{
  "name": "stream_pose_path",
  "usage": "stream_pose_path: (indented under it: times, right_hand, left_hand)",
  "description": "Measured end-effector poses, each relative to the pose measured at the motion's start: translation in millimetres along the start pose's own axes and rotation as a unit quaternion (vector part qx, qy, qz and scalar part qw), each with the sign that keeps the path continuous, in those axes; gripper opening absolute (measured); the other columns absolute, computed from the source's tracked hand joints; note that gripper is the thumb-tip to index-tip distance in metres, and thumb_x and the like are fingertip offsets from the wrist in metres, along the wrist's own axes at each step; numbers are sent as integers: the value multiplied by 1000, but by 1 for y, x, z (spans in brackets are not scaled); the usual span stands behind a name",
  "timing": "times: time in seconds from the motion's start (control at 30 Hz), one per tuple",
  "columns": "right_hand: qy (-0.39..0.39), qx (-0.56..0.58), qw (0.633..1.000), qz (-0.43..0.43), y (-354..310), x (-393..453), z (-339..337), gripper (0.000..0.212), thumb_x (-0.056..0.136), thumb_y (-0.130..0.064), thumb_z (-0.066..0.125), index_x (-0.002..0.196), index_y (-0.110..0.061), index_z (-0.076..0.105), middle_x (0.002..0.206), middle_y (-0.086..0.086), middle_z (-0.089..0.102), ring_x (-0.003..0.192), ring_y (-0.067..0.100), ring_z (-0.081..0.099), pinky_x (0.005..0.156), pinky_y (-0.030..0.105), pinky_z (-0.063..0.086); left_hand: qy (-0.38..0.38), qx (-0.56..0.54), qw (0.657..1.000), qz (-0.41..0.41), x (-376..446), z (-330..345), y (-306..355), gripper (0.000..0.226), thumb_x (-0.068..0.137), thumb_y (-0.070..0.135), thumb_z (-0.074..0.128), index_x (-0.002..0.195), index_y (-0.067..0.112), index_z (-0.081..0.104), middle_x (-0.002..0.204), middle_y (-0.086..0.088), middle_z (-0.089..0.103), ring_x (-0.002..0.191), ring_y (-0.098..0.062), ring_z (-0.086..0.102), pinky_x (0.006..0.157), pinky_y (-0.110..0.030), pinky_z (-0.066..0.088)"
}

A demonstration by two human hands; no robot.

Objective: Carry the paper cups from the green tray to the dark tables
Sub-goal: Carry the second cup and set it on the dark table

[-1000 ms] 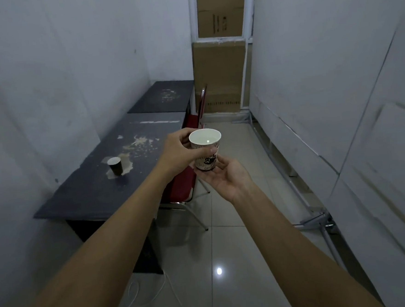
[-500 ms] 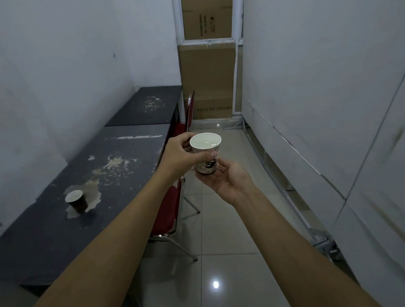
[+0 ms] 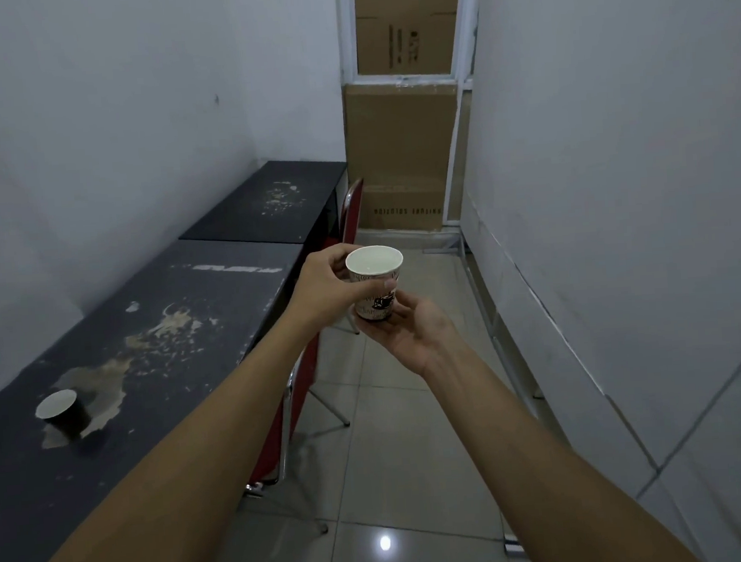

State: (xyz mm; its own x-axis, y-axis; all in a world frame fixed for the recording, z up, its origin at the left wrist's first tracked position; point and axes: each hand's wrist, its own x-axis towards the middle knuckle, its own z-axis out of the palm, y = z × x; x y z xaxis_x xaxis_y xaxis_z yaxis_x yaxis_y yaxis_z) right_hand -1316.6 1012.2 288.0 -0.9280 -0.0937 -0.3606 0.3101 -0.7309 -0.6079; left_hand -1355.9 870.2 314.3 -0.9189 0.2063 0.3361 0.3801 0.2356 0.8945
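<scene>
Two bare forearms, no sleeves; both hands (image 3: 330,292) (image 3: 411,328) without rings or watch

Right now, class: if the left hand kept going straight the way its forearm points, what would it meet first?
Probably the red chair tucked by the far dark table, with the stacked cardboard boxes beyond; depth is unclear. The left hand holds the paper cup.

You had a red chair (image 3: 305,373) tucked against the table edge on your left, its metal legs on the pale floor tiles (image 3: 399,467). Ahead of you, stacked cardboard boxes (image 3: 403,147) filled the far end between white walls (image 3: 612,132)
</scene>
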Motion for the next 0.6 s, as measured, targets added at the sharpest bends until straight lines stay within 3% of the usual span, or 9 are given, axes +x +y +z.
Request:
stream_pose_path:
  times: [0.2, 0.3, 0.6]
  right_hand:
    - [-9, 6, 1000, 26, -41, 78, -12, 39, 105, -10, 44, 135, 12, 54, 139, 30, 58, 128, 42, 59, 109, 51, 49]
    - [-14, -2, 999, 32, -60, 124, -15, 39, 105, -11, 42, 135, 12, 53, 140, 31, 58, 118, 43, 62, 108, 51, 49]
    - [-28, -30, 997, 65, -121, 261, -2, 36, 105, -11, 42, 129, 11, 56, 132, 32, 61, 126, 46, 59, 109, 52, 49]
  left_hand:
    - [18, 17, 1000, 0, 72, 23, -28, 56, 64, 23, 96, 113, 10, 72, 105, -1, 76, 98, -13, 73, 89, -41, 61]
    - [27, 18, 999, -3, 112, 32, -48, 56, 64, 22, 96, 113, 10, 72, 105, -1, 77, 98, -13, 73, 89, -40, 61]
    - [58, 27, 998, -18, 242, 36, -102, 57, 63, 30, 96, 113, 15, 72, 104, 3, 77, 99, -11, 72, 89, -41, 61]
